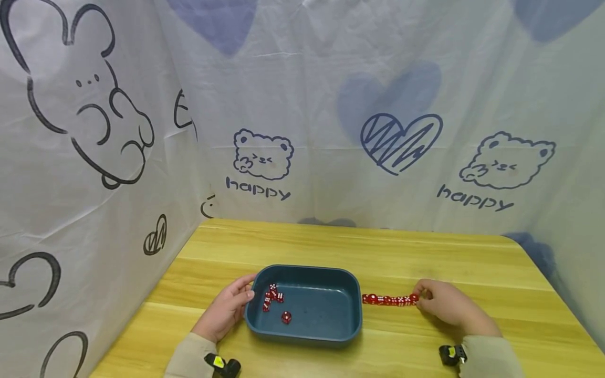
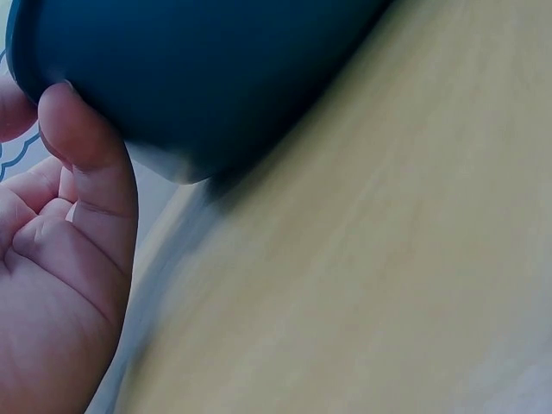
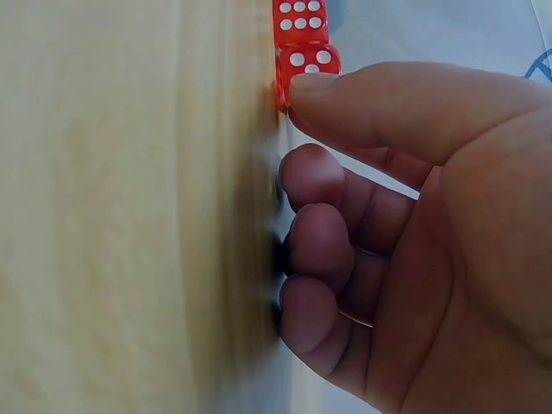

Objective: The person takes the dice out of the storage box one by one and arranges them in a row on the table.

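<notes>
A dark teal rectangular tray [image 1: 321,332] stands on the table, with several red dice [image 1: 273,295] clustered in its left part and a single red die [image 1: 286,317] lying apart from them. My left hand [image 1: 230,308] holds the tray's left end, thumb near the rim; the left wrist view shows the thumb [image 2: 82,129] against the tray's side. From the tray's right side a row of red dice [image 1: 387,300] runs rightward. At its right end my right hand [image 1: 446,304] pinches the last die [image 3: 309,65] between thumb and a finger; the other fingers are curled beneath.
The yellow wood-grain table [image 1: 387,346] extends around the tray and the row. White cloth [image 1: 321,173] printed with hearts and bears hangs behind and at both sides. Each wrist wears a small black camera, one on the left [image 1: 226,366] and one on the right [image 1: 452,355].
</notes>
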A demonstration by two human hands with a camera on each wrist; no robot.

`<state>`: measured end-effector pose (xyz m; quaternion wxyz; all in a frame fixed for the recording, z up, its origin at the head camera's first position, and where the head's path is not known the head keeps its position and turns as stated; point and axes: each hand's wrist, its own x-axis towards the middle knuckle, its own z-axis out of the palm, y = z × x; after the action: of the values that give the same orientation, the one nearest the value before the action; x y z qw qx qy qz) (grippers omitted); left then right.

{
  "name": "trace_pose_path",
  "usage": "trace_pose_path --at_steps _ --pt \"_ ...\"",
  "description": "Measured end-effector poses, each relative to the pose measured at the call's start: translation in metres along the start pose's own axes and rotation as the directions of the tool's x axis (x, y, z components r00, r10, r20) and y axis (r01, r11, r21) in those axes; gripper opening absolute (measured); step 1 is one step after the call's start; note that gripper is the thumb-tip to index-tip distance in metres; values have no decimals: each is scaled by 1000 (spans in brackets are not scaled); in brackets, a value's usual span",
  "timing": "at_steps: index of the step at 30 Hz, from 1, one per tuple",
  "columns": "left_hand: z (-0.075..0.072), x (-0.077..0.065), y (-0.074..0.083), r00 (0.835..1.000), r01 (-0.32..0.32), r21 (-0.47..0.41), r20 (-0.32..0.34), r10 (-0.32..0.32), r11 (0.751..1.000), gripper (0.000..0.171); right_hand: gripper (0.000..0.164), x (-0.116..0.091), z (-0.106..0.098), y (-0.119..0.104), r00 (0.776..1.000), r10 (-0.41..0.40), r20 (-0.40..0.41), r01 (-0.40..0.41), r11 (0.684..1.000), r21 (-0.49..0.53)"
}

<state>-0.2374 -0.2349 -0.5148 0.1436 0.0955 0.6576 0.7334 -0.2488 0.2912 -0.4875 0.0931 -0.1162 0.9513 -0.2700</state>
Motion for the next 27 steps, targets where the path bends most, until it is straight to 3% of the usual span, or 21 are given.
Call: trace_pose_path --at_steps 11,17,27 --pt "1 0 1 1000 8 -14 -5 -8 1000 56 15 0 -1 -1 1000 11 3 -11 1000 25" --pt "0 1 0 1000 0 -15 1 0 1000 56 15 0 -1 -5 1000 -25 -18 26 997 69" --pt "0 0 1 1000 4 -17 -9 -4 1000 57 15 1 0 -39 998 -51 -34 54 994 96"
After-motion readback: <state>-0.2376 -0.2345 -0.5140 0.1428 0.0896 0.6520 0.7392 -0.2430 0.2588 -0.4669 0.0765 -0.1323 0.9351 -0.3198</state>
